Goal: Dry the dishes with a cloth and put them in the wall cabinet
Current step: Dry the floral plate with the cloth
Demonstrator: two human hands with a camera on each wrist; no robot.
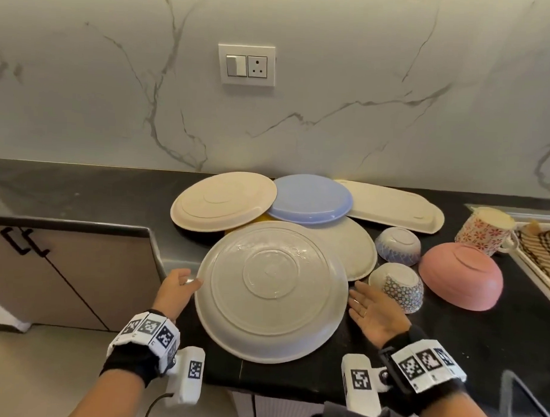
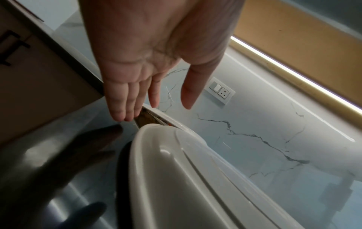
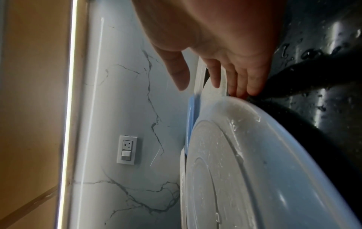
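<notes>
My left hand (image 1: 176, 290) and right hand (image 1: 376, 311), both spread flat and holding nothing, flank the big upturned grey plate (image 1: 271, 291) lying on the black counter (image 1: 106, 193), with marble wall (image 1: 365, 71) behind.

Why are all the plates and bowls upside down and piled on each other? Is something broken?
Nothing looks broken. The big grey plate lies face down, leaning on other plates, and the pink bowl sits tilted. Water drops dot the black counter, so they seem to be draining. Both hands, left hand and right hand, are open beside it.
</notes>
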